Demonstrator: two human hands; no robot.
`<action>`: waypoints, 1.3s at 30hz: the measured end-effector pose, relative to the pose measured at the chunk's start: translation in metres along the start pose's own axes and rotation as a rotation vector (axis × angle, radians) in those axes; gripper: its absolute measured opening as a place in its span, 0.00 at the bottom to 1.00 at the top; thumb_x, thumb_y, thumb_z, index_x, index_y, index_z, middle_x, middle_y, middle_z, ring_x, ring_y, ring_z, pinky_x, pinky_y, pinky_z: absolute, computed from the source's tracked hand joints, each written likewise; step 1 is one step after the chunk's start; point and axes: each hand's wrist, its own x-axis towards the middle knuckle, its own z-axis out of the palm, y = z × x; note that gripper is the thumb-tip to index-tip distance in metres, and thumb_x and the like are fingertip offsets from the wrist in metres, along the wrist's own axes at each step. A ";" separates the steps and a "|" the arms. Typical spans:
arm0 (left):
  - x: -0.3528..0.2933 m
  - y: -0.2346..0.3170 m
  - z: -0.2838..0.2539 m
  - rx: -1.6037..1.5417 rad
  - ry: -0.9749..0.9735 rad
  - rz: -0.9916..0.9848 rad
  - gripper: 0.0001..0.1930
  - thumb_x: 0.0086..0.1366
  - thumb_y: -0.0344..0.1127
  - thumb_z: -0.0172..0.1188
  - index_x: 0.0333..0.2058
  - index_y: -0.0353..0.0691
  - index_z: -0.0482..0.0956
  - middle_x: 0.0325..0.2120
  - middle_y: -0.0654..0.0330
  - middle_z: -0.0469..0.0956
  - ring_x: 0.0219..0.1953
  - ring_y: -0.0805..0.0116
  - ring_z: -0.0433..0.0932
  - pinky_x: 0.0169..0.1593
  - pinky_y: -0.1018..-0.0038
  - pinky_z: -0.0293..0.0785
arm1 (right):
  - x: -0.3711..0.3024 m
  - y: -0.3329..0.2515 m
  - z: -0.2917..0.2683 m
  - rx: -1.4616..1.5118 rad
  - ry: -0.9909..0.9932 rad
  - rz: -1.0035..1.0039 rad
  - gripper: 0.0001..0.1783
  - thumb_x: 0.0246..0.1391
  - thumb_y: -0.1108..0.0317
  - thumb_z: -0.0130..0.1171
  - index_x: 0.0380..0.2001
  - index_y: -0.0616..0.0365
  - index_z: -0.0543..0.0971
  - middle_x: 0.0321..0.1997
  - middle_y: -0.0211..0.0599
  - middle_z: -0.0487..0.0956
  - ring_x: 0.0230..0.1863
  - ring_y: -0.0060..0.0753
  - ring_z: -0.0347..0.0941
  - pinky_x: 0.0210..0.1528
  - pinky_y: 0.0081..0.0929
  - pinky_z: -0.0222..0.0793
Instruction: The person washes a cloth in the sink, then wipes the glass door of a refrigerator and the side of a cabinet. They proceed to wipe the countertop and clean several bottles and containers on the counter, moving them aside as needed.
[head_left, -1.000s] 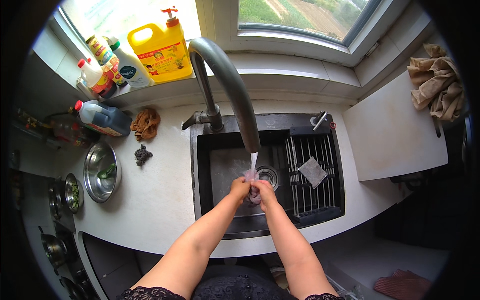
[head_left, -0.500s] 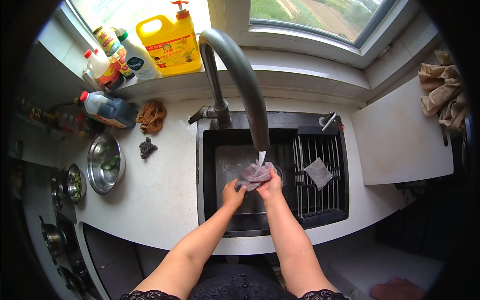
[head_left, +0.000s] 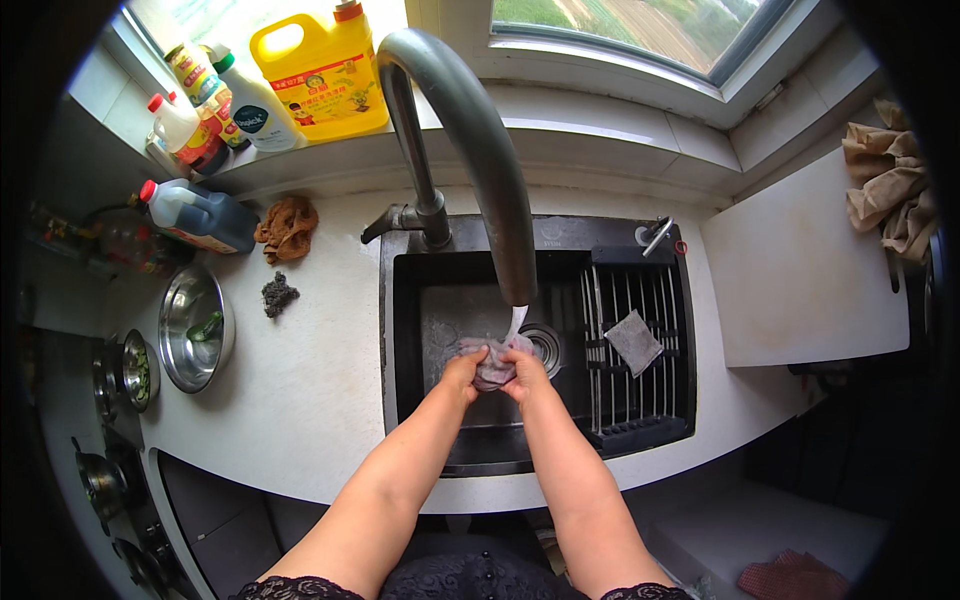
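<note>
Both of my hands grip a wet, greyish-pink cloth point(head_left: 493, 374) over the dark sink point(head_left: 440, 310). My left hand point(head_left: 464, 372) is closed on its left side, thumb on top. My right hand point(head_left: 525, 373) closes on the right side of the same bunched cloth. Water runs from the spout of the tall grey faucet point(head_left: 510, 190) onto the cloth near my right fingers. The fingertips underneath are hidden by the cloth. Just beyond my right hand the round drain point(head_left: 543, 348) shows.
Right of the basin, a rack point(head_left: 667, 300) holds a grey scrub pad point(head_left: 633, 343). A steel bowl point(head_left: 228, 335) with a green vegetable, a dark scourer point(head_left: 279, 295) and a brown rag point(head_left: 287, 229) lie on the left counter. Bottles and a yellow jug point(head_left: 325, 85) line the sill. A white board point(head_left: 810, 275) leans at right.
My hands have drawn the cloth slightly nearer and to the left, gathering it into a tighter bunch. My right hand has turned inward, and the drain has come into sight.
</note>
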 end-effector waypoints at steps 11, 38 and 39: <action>-0.001 -0.031 0.015 -0.133 0.013 0.140 0.16 0.68 0.32 0.53 0.52 0.43 0.62 0.49 0.52 0.72 0.50 0.52 0.76 0.52 0.51 0.76 | 0.018 -0.012 -0.022 -0.255 0.145 -0.030 0.26 0.59 0.67 0.53 0.60 0.49 0.63 0.57 0.41 0.71 0.54 0.44 0.72 0.49 0.57 0.73; -0.010 -0.027 0.032 -0.563 -0.257 -0.010 0.22 0.54 0.22 0.49 0.50 0.40 0.70 0.52 0.54 0.74 0.54 0.53 0.72 0.60 0.51 0.66 | -0.064 0.004 -0.023 -1.311 0.324 -0.880 0.10 0.37 0.76 0.57 0.26 0.56 0.84 0.36 0.48 0.79 0.42 0.48 0.76 0.47 0.34 0.71; -0.005 -0.028 0.030 -0.556 -0.261 0.011 0.24 0.52 0.21 0.49 0.51 0.41 0.70 0.52 0.54 0.74 0.54 0.53 0.72 0.60 0.52 0.66 | -0.065 0.004 -0.021 -1.308 0.309 -0.877 0.11 0.37 0.76 0.57 0.27 0.56 0.84 0.36 0.48 0.79 0.42 0.48 0.76 0.47 0.33 0.71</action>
